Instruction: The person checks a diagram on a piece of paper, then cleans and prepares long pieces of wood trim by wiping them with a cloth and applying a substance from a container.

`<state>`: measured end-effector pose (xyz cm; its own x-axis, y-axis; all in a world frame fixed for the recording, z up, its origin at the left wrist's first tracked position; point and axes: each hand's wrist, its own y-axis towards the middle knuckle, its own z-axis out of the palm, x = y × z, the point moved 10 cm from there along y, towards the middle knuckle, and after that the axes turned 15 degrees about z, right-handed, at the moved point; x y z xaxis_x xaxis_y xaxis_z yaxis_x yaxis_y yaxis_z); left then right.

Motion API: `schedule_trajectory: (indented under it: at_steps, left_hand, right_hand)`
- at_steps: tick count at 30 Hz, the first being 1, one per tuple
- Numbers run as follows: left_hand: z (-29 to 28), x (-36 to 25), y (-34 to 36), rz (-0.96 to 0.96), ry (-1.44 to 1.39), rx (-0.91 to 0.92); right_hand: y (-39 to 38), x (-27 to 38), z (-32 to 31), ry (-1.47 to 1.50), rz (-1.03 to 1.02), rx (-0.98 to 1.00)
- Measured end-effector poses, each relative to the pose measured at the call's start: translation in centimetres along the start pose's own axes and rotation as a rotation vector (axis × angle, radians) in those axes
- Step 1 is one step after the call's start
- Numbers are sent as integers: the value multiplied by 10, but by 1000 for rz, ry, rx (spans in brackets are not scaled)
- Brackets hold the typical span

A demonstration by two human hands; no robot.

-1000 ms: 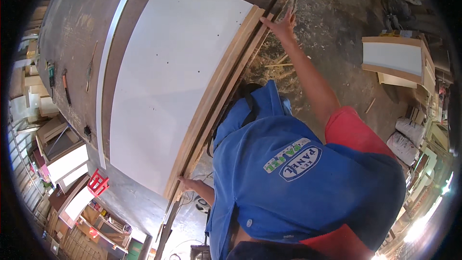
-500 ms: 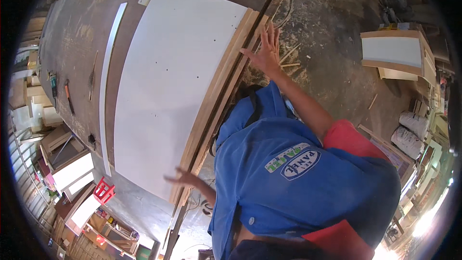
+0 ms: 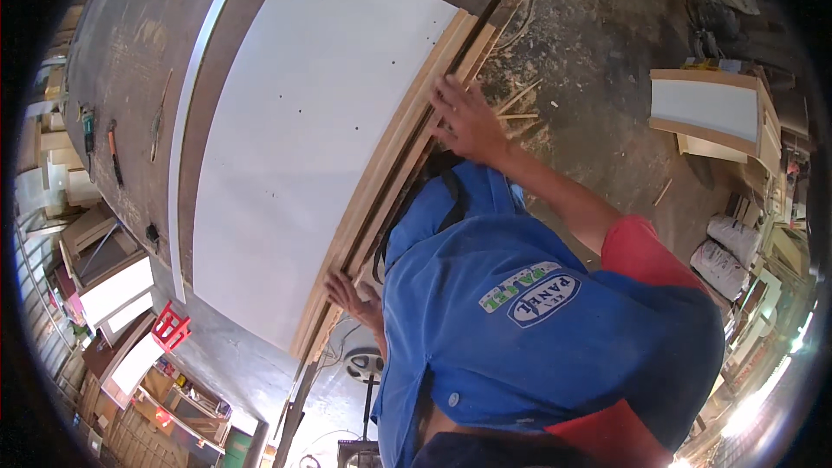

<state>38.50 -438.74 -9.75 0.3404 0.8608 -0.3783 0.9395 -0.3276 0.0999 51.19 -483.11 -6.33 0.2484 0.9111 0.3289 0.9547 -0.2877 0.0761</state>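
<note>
A large white panel (image 3: 303,147) with small dark holes lies flat, and wooden strips (image 3: 379,179) run along its near long edge, with a dark groove between them. My right hand (image 3: 472,121) rests on the strips toward the far end, its fingers bent over the wood at the groove. Lower down the same edge, my left hand (image 3: 354,302) has its fingers curled over the strips, close to the white panel's near corner. The undersides of both hands are hidden.
A narrow white strip (image 3: 195,78) lies left of the panel on the brown work surface. Farther left are an orange-handled hammer (image 3: 114,152) and a green tool (image 3: 87,128). A red stool (image 3: 171,327) stands at lower left, a white-and-wood cabinet piece (image 3: 704,104) at right.
Both hands have come down onto the wooden strips from just above them, and their fingers have bent over the edge. The view has shifted slightly.
</note>
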Motion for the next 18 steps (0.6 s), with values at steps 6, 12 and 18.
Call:
schedule_trajectory:
  at_steps: [6, 12, 18]
  left_hand:
    - [-37, 56, -63, -236, 332, -113]
    - [-63, 85, -96, -515, 405, -70]
    - [-78, 117, -120, -773, 419, -34]
  right_hand:
    - [-17, 30, 2, 185, -127, 162]
    - [53, -62, -19, 50, 142, -24]
    - [35, -53, -9, -19, 5, -107]
